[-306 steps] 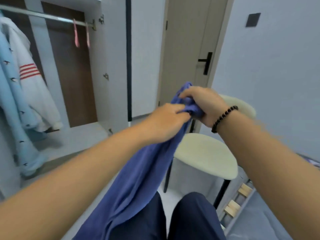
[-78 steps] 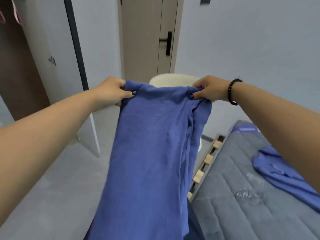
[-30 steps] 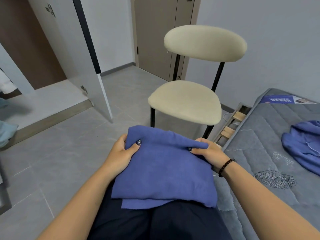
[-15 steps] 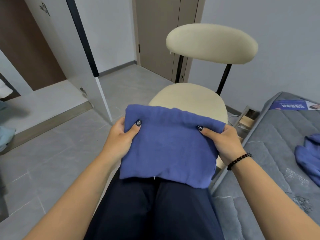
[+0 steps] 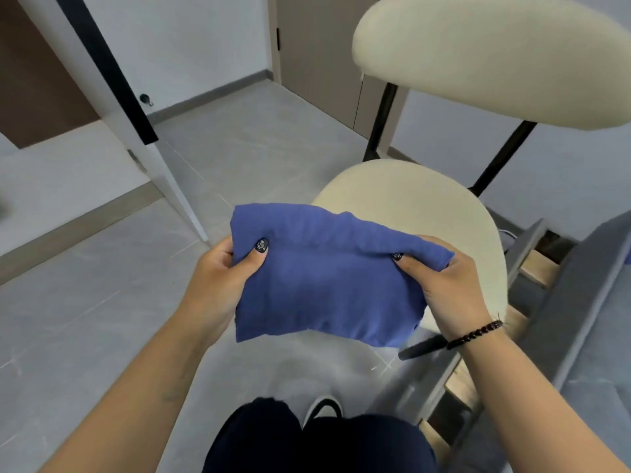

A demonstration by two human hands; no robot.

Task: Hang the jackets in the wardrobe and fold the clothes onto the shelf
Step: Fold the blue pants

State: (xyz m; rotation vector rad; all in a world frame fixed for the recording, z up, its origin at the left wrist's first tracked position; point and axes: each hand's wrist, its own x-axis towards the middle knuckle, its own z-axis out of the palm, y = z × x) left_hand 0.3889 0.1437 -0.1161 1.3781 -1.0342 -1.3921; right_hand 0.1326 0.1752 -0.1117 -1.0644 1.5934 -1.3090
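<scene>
1. Folded blue garment (image 5: 327,288) is held in the air in front of the person, above the floor (image 5: 102,319) and over the front edge of the cream chair seat (image 5: 409,206).
2. Its long axis runs left to right across the view, tilted a little so the right end sits lower than the left; the folded upper edge faces away from the person and the loose lower edge hangs toward them.
3. Left hand (image 5: 218,281) grips the garment's left end, thumb on the upper face with its dark painted nail showing, the other fingers curled underneath out of sight.
4. Right hand (image 5: 447,285) pinches the right end the same way, thumb on top and fingers wrapped beneath; a dark bead bracelet (image 5: 474,334) circles that wrist.
5. Both forearms reach forward from the bottom corners of the view, the hands apart by the garment's length.
6. Behind the seat stands the chair's cream backrest (image 5: 495,56) on black struts.
7. An open white wardrobe door (image 5: 112,80) with a black edge stands at the upper left, and a grey mattress (image 5: 597,336) lies at the right.
8. Dark trousers (image 5: 317,442) show at the bottom.
</scene>
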